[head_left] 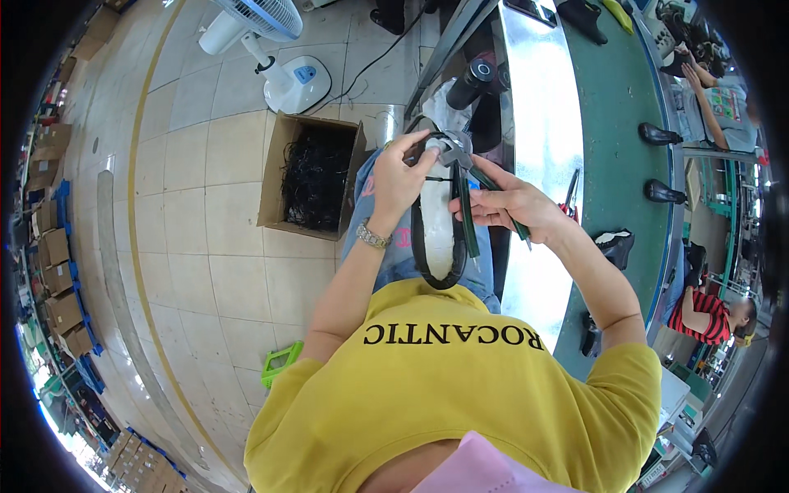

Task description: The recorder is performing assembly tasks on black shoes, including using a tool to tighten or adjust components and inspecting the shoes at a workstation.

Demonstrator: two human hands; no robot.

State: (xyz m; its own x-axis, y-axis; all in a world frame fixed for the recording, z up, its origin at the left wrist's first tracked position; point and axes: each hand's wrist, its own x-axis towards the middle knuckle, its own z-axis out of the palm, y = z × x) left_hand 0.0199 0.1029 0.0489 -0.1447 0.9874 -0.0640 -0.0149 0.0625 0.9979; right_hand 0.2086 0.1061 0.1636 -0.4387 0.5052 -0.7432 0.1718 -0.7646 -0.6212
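On my lap lies a shoe upper on a last (436,234), bottom side up, with a white underside and a black rim. My left hand (400,174) is closed on its far end, thumb pressed near the pincers' jaws. My right hand (519,204) holds pincers (458,154) with a metal head and dark green handles. Their handles are spread apart, and the head rests at the shoe's far end. What lies between the jaws is too small to tell.
A cardboard box (352,135) with black scraps stands on the floor at left, near a fan (288,82). To my right are a shiny metal ledge (546,107) and a green conveyor (620,107) carrying black shoes (660,135). A dark cylindrical bottle (471,85) stands beyond the shoe.
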